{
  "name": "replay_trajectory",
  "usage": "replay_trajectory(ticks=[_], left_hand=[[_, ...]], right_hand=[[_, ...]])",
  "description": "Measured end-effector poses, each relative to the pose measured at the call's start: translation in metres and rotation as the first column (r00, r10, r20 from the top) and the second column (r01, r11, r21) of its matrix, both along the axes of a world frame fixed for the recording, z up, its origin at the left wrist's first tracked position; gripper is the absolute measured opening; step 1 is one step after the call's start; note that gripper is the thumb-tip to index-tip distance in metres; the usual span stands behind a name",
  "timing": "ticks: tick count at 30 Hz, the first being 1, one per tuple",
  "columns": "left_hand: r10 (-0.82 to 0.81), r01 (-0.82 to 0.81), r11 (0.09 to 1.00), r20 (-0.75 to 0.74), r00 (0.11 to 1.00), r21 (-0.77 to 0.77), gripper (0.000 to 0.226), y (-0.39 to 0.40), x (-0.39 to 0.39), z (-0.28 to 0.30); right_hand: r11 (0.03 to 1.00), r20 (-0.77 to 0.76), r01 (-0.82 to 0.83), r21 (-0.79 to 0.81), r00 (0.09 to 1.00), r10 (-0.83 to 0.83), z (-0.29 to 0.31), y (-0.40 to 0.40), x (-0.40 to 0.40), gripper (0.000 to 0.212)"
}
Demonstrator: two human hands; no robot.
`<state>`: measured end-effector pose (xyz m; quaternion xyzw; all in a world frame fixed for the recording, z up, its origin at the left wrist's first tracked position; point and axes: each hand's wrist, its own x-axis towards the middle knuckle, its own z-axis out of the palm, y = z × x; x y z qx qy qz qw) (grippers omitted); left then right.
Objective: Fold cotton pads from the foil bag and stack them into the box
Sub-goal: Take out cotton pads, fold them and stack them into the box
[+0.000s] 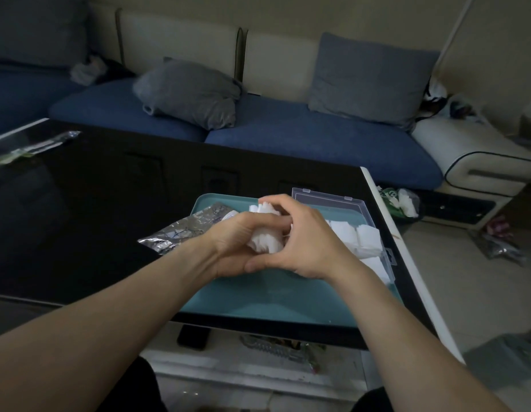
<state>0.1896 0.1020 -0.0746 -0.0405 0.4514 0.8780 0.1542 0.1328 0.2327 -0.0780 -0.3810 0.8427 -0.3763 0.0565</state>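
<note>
Both hands meet above a teal tray [258, 298] and hold a bundle of white cotton pads [265, 240] between them. My left hand [231, 245] curls round the bundle from the left. My right hand [303, 242] grips it from the right, fingers over the top. The silver foil bag [181, 230] lies behind my left hand, half on the tray. A clear plastic box [341, 200] stands at the tray's right side with folded white pads [356, 236] stacked inside; my right wrist hides part of it.
The tray sits on a glossy black table [95, 209] near its white right edge [407, 257]. A foil wrapper [35, 147] lies at the far left. A blue sofa with grey cushions [368, 78] stands behind. A dark phone [193, 337] lies on the lower shelf.
</note>
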Motion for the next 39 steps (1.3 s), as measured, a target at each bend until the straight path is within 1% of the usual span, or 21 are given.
replay_trajectory(ticks=[2,4,6,7,8,9,11,15,17,19,21,22,23,25,27,30,33,34,36,38,39], left_hand=[[0.015,-0.015,1.0,-0.006,1.0,0.026,0.018,-0.002,0.0,0.001],[0.023,-0.023,1.0,0.002,1.0,0.02,0.025,-0.003,0.001,0.002],[0.038,-0.039,0.999,0.038,0.999,0.018,0.033,-0.001,0.002,0.003],[0.051,-0.052,0.999,0.047,0.998,0.009,0.034,0.0,0.001,0.003],[0.063,-0.063,0.998,0.048,0.997,-0.005,0.032,0.001,0.001,0.002],[0.07,-0.07,0.997,0.047,0.996,-0.01,0.031,0.001,0.0,0.002],[0.072,-0.072,0.997,0.051,0.996,-0.004,0.035,0.001,0.0,0.002],[0.048,-0.047,0.998,0.028,0.998,-0.041,0.05,0.003,0.0,0.003],[0.047,-0.046,0.997,0.022,0.999,-0.065,0.055,0.003,-0.001,0.002],[0.048,-0.046,0.995,0.016,0.999,-0.091,0.047,0.002,-0.001,0.0],[0.044,-0.045,0.995,-0.016,0.999,-0.087,0.034,0.002,-0.001,-0.004],[0.044,-0.046,0.996,-0.027,0.999,-0.081,0.031,0.001,-0.001,-0.006],[0.034,-0.037,0.997,-0.036,0.999,-0.067,0.029,0.002,0.001,-0.004],[-0.005,0.003,0.999,-0.052,0.999,-0.034,0.026,0.001,0.002,-0.003],[-0.033,0.031,0.999,-0.05,0.998,-0.042,0.025,0.001,0.002,-0.001],[-0.019,0.018,0.998,-0.008,1.0,-0.059,0.028,0.003,-0.001,-0.004],[0.006,-0.006,1.0,0.025,1.0,-0.019,0.04,0.004,-0.002,-0.002],[0.003,-0.003,1.0,0.029,1.0,-0.015,0.048,0.004,-0.002,-0.002],[0.012,-0.012,1.0,0.039,0.999,-0.008,0.061,0.003,-0.004,-0.001],[-0.001,0.002,1.0,0.029,1.0,-0.011,0.067,0.001,-0.004,-0.002],[-0.033,0.034,0.999,0.005,0.999,-0.027,0.067,0.001,-0.002,-0.001]], right_hand=[[0.999,-0.007,0.02,-0.045,1.0,-0.02,0.002,0.002,-0.001,0.088],[0.999,0.0,0.041,-0.003,0.999,-0.041,0.006,0.004,-0.001,0.086],[0.996,0.006,0.045,0.078,0.999,-0.046,0.007,0.005,0.0,0.091],[0.995,0.012,0.044,0.091,0.999,-0.045,0.007,0.005,0.0,0.097],[0.996,0.019,0.047,0.081,0.999,-0.049,0.007,0.005,0.0,0.1],[0.997,0.019,0.052,0.061,0.998,-0.054,0.008,0.005,0.0,0.099],[0.998,0.008,0.055,0.04,0.998,-0.055,0.011,0.006,0.002,0.093],[0.995,0.032,0.05,0.082,0.998,-0.053,0.014,0.008,0.004,0.082],[0.993,0.02,0.055,0.1,0.998,-0.058,0.013,0.008,0.003,0.077],[0.991,-0.01,0.075,0.108,0.997,-0.075,0.009,0.007,0.001,0.077],[0.992,-0.02,0.086,0.09,0.996,-0.084,0.006,0.007,0.001,0.088],[0.994,-0.016,0.079,0.076,0.997,-0.078,0.005,0.008,0.0,0.092],[0.996,-0.008,0.069,0.063,0.998,-0.068,0.005,0.008,-0.001,0.092],[0.998,0.011,0.05,0.04,0.999,-0.05,0.005,0.009,-0.002,0.084],[0.999,0.027,0.037,0.021,0.999,-0.038,0.006,0.009,-0.002,0.077],[1.0,0.067,-0.002,0.016,0.998,0.001,0.006,0.011,-0.001,0.076],[0.999,0.079,-0.039,0.035,0.996,0.036,0.008,0.012,-0.001,0.073],[0.998,0.055,-0.04,0.047,0.998,0.038,0.008,0.012,-0.001,0.071],[0.997,0.003,-0.037,0.07,0.999,0.037,0.009,0.011,0.0,0.074],[0.998,-0.003,-0.024,0.054,1.0,0.024,0.008,0.01,0.0,0.077],[0.999,0.002,-0.014,0.042,1.0,0.014,0.008,0.01,0.001,0.076]])
